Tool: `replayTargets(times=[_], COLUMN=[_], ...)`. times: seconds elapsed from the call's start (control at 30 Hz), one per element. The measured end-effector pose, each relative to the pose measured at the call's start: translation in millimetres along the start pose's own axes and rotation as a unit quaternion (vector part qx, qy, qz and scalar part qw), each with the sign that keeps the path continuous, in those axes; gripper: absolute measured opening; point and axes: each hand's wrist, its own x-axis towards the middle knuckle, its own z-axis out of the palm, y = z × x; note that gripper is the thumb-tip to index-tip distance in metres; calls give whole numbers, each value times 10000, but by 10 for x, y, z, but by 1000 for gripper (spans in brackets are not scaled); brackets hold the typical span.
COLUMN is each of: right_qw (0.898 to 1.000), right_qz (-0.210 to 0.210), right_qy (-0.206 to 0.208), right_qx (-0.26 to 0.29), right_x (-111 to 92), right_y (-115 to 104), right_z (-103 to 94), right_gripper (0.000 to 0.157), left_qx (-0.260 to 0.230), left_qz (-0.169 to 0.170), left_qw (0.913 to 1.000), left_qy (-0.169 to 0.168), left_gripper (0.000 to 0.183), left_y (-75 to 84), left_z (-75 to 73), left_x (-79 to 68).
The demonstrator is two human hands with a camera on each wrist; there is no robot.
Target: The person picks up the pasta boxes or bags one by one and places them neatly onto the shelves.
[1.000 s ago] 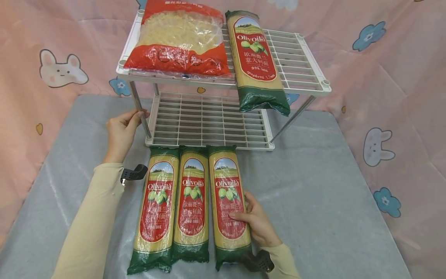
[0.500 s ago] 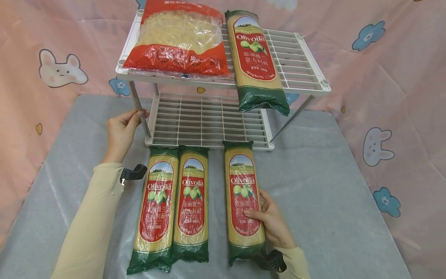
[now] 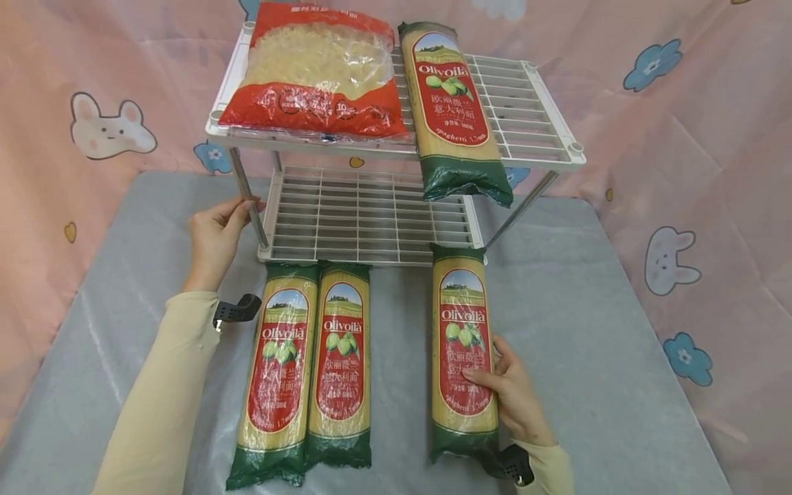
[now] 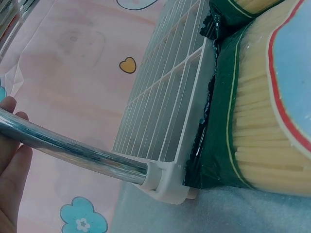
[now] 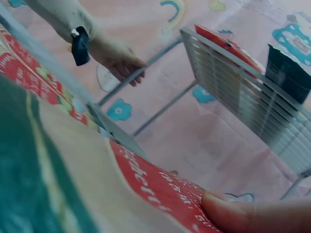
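My left hand (image 3: 216, 237) grips the front left metal post (image 4: 73, 145) of a white two-tier rack (image 3: 371, 256); in the left wrist view its fingers lie round the post. My right hand (image 3: 516, 392) holds a spaghetti packet (image 3: 464, 344) by its right side, thumb across the red label. That packet's top end overlaps the front right of the lower tier in the head view. Two more spaghetti packets, a left one (image 3: 275, 378) and a middle one (image 3: 339, 364), lie side by side on the grey cloth before the rack.
On the upper tier lie a red bag of pasta (image 3: 315, 72) and another spaghetti packet (image 3: 454, 113), whose lower end juts past the front edge. A pink patterned curtain (image 3: 711, 151) hangs behind and beside the grey-covered table (image 3: 594, 344).
My right hand has carried its spaghetti packet to the right and slightly toward the rack, away from the other two packets. My left hand stays on the post.
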Motion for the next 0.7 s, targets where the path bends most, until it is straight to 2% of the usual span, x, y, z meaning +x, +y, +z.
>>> replayTargets(times=[0.47, 0.7], right_qw=[9980, 9964], right_qz=[-197, -483], right_qy=[604, 671], right_qx=[1, 162], right_x=[-143, -217], right_y=[-118, -200], right_z=[-366, -517], right_gripper=[49, 48], left_qx=[-1, 55], left_qz=[37, 69], left_qw=[10000, 10000], left_qy=[9, 4], left_gripper=[30, 29], left_y=[1, -6], left_z=[5, 2], left_x=[-4, -11])
